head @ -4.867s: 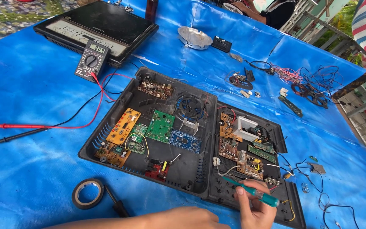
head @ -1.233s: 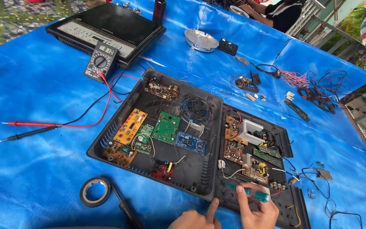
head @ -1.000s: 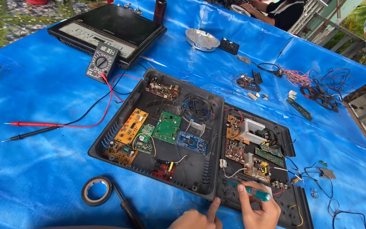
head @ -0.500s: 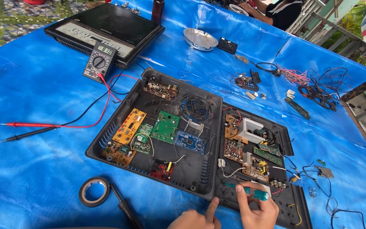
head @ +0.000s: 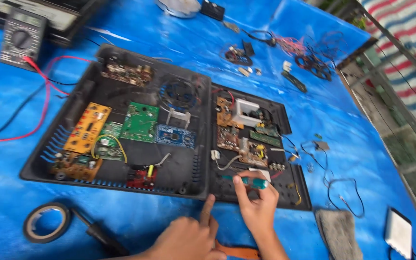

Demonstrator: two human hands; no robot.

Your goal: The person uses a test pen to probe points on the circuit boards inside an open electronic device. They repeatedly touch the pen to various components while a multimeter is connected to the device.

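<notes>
The counter [head: 179,29] is covered by a blue tarpaulin [head: 343,110]. A large black open casing [head: 87,91], filled with circuit boards, is laid near the counter's near edge. A roll of black tape [head: 46,222] is seen near the casing's near-left corner. The right hand [head: 258,207] is pinched around a teal screwdriver [head: 244,180] over the casing's near-right corner. The left hand [head: 188,238], forefinger extended, is rested beside it, nothing held.

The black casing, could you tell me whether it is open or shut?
Open: the casing lies with its circuit boards exposed.
</notes>
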